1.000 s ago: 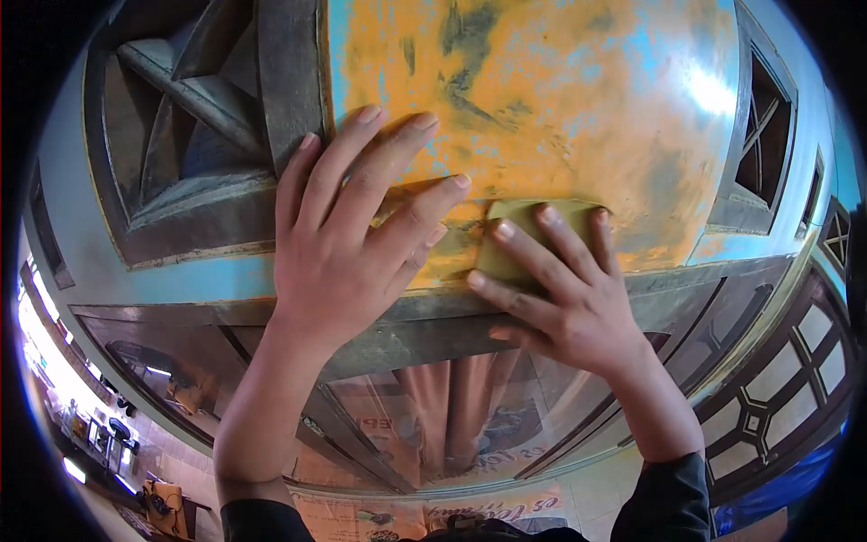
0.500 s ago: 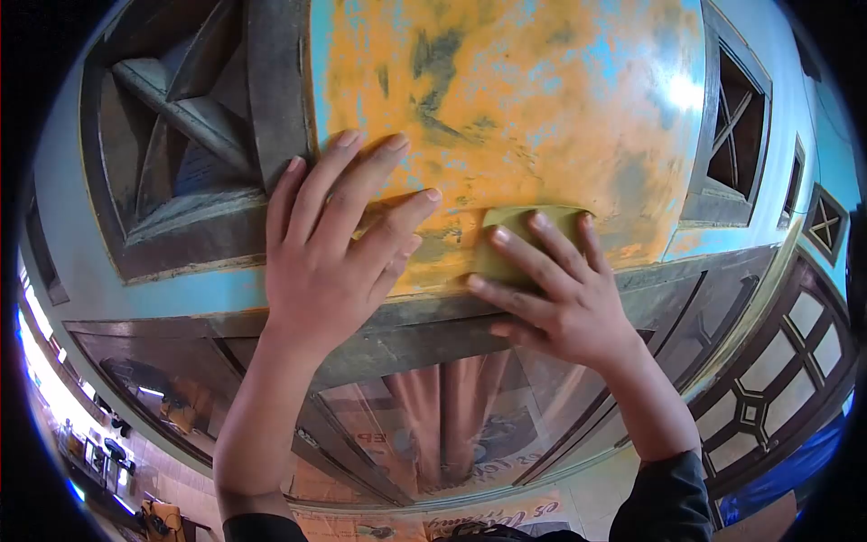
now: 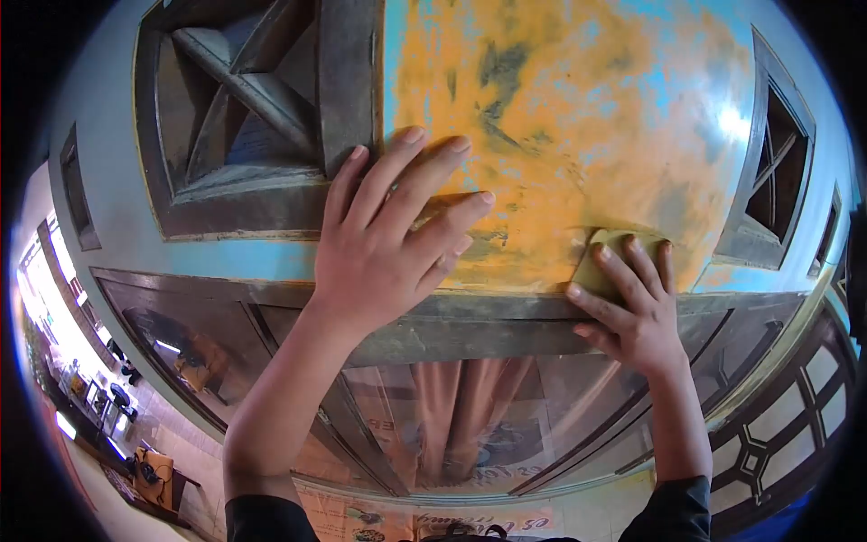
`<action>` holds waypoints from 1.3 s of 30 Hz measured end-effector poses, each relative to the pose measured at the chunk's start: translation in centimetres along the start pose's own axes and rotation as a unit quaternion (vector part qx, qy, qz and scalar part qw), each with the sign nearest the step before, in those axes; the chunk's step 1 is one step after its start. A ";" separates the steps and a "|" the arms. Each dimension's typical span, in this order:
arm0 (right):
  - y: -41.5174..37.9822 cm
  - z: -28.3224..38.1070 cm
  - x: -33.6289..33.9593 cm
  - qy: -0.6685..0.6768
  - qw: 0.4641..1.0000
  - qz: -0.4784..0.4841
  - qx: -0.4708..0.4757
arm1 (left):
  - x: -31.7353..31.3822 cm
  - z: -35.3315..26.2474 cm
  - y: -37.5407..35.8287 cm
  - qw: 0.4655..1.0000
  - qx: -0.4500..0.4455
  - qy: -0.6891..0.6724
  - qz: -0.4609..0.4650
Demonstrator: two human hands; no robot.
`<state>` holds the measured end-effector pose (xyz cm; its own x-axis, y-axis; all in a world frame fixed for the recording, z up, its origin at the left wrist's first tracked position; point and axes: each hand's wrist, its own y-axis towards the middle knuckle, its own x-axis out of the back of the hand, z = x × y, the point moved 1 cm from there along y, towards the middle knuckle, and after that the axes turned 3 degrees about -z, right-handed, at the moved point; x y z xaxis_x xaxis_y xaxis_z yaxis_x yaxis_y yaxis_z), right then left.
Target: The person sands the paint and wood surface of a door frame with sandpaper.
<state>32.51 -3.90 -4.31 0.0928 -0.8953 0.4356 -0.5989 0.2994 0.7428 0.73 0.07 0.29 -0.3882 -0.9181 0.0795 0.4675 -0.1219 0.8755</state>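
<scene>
My left hand (image 3: 384,239) rests with fingers spread against the painted wall panel (image 3: 560,117), close to the dark wooden vent frame; nothing is in it. Under the fingers of my right hand (image 3: 637,294) is a folded olive-yellow sheet of sandpaper (image 3: 612,255), pressed flat against the panel's lower right. Orange, light blue and dark grey patches cover the panel. Part of the sandpaper is hidden by the fingers.
Dark wooden vents with crossed slats, one left (image 3: 244,99) and one right (image 3: 770,172), flank the panel. A wooden rail (image 3: 470,330) runs below it, above glazed panels with a brown curtain (image 3: 470,415) behind. A lattice door (image 3: 777,434) stands at right.
The view has shifted, so the wall sits further right in the picture. My right hand has slid the sandpaper rightward along the panel. My left hand stays on about the same spot.
</scene>
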 end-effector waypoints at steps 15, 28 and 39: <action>-0.3 0.5 0.0 0.003 1.000 -0.013 -0.011 | 0.1 -0.1 0.0 1.000 0.004 -0.011 0.019; 3.1 2.5 -1.3 -0.017 0.998 -0.044 -0.027 | 0.4 -0.3 0.0 0.999 0.016 -0.006 0.045; 3.0 4.0 -2.0 -0.026 1.000 -0.006 -0.002 | 0.6 -0.3 0.1 0.998 0.018 0.002 0.056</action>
<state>27.40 -2.53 -4.97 0.0574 -0.9149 0.3996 -0.5951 0.2900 0.7495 0.78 -0.62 0.22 -0.3318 -0.9269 0.1755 0.4781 -0.0049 0.8783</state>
